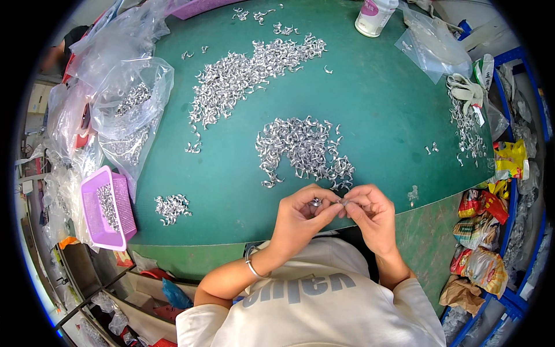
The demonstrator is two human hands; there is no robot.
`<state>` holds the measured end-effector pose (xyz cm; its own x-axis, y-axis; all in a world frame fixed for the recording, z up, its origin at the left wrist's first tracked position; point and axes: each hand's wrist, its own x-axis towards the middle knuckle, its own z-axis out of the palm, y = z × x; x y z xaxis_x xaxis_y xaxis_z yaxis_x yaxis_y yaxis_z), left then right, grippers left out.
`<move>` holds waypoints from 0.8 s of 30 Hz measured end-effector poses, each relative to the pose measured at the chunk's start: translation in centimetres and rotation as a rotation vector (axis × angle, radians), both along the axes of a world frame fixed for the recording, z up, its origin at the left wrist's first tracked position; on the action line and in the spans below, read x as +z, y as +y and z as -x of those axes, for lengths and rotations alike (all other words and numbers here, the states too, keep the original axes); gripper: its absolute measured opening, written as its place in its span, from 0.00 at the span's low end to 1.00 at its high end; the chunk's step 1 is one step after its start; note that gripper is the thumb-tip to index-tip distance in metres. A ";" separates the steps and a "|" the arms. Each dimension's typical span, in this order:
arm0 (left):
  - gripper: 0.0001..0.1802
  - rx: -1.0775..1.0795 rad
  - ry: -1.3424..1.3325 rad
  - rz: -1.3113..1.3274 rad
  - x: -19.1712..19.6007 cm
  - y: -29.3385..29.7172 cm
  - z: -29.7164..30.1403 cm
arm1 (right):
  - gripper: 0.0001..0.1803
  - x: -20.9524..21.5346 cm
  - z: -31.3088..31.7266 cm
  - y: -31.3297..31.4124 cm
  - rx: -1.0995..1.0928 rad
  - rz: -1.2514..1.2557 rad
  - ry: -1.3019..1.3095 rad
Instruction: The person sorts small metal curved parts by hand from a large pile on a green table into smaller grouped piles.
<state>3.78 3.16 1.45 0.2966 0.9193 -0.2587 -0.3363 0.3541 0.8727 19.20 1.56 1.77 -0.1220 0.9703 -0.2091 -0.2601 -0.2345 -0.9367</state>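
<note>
Both hands meet above the near edge of the green table (pixel 393 133). My left hand (pixel 300 217) is closed, with a few small curved silver metal pieces (pixel 315 202) tucked in its curled fingers. Its thumb and fingertip pinch a small metal piece (pixel 342 202) together with my right hand (pixel 373 217), whose fingertips press on the same piece; its exact shape is mostly hidden. Just beyond the fingers lies a pile of curved metal pieces (pixel 303 147). A larger pile of like pieces (pixel 248 75) spreads farther back, and a small heap (pixel 172 209) sits at the left.
A purple basket (pixel 128 214) with metal pieces stands at the left edge beside clear plastic bags (pixel 156 87). At the right lie a pale glove (pixel 466 91) and more metal parts (pixel 469 133). A white bottle (pixel 374 18) stands at the back. Blue shelving (pixel 535 254) runs along the right.
</note>
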 end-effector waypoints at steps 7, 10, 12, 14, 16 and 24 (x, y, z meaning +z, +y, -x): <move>0.05 -0.191 -0.236 0.468 0.3 0.7 0.7 | 0.04 -0.7 -0.7 -0.1 0.101 0.151 0.169; 0.06 -0.188 -0.437 0.651 -0.6 0.8 0.8 | 0.03 -1.4 -1.0 0.3 -0.026 0.041 -0.177; 0.05 -0.226 -0.575 0.622 -1.2 0.7 1.4 | 0.07 -2.3 -1.8 1.4 -0.154 -0.180 -0.685; 0.05 -0.235 -0.506 0.537 -0.9 0.7 1.5 | 0.11 -2.4 -2.4 2.7 -0.152 -0.450 -1.033; 0.06 -0.217 -0.423 0.479 -0.8 0.6 1.4 | 0.11 -2.9 -2.3 3.2 -0.104 -0.471 -1.220; 0.11 -0.074 -0.185 0.374 -1.6 0.2 0.8 | 0.07 -3.5 -3.0 2.9 -0.095 -0.579 -1.226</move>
